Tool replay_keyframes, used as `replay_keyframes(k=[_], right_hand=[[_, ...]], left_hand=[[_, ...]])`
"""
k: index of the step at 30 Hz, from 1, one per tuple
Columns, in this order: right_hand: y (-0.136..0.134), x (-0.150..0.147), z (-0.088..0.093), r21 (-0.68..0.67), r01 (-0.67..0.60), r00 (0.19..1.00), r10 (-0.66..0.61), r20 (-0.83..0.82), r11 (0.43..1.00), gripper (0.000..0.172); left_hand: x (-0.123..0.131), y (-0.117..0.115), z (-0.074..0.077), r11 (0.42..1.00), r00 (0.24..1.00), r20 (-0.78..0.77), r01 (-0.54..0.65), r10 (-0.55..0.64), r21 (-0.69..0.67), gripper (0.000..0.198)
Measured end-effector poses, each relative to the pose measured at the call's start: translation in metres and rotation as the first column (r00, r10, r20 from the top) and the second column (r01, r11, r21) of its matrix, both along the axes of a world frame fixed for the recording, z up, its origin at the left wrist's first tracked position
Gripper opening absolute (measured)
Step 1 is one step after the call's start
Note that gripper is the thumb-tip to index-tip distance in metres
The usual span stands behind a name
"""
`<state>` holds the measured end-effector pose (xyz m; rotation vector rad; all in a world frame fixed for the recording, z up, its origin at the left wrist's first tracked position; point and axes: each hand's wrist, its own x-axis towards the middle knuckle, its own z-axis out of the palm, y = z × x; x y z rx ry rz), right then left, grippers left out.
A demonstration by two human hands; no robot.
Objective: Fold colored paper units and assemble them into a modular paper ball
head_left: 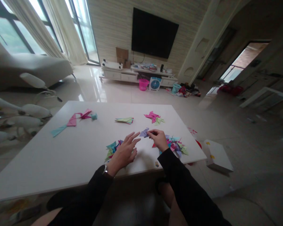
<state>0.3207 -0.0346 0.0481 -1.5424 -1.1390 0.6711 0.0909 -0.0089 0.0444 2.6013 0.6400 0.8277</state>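
Note:
A small purple folded-paper piece point(144, 132) is pinched between the thumb and fingers of my right hand point(158, 138), just above the white table point(85, 150). To its left, my left hand point(126, 149) is open, fingers spread and apart from the paper. Under and beside my left hand lies a pile of colourful folded papers point(111, 148), partly hidden by it. Another mixed pile of folded papers point(179, 147) lies beside my right wrist, partly covered by the sleeve.
Farther back on the table are a flat green folded bundle point(124, 120), a pink pinwheel-like fold point(152, 116) and a row of pink and blue folds point(72, 121). A white box point(218, 156) stands on the floor at right. Beyond are a pink basket point(143, 84) and a fan point(155, 83).

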Motion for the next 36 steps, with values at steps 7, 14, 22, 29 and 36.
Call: replay_keyframes(k=[7, 14, 22, 29, 36], right_hand=[[-0.029, 0.11, -0.001, -0.012, 0.407, 0.814, -0.357, 0.457, 0.913, 0.017], [-0.058, 0.165, -0.027, -0.119, 0.561, 0.695, -0.387, 0.607, 0.819, 0.015], [-0.069, 0.187, -0.037, -0.222, 0.615, 0.678, -0.364, 0.638, 0.756, 0.013], [-0.064, 0.172, -0.019, -0.097, 0.636, 0.627, -0.439, 0.643, 0.765, 0.023], [-0.023, 0.091, -0.007, 0.039, 0.327, 0.774, -0.291, 0.562, 0.944, 0.02]], left_hand=[[-0.009, 0.007, 0.003, 0.994, 0.995, 0.028, -0.095, 0.096, -0.062, 0.043], [-0.019, 0.014, 0.001, 0.983, 0.987, 0.017, -0.158, 0.16, -0.095, 0.034], [-0.019, 0.019, -0.006, 0.979, 0.986, 0.007, -0.165, 0.167, -0.119, 0.031], [-0.025, 0.025, -0.008, 0.967, 0.981, 0.0, -0.192, 0.195, -0.166, 0.029], [-0.028, 0.03, -0.014, 0.945, 0.967, 0.037, -0.238, 0.252, -0.227, 0.043]])
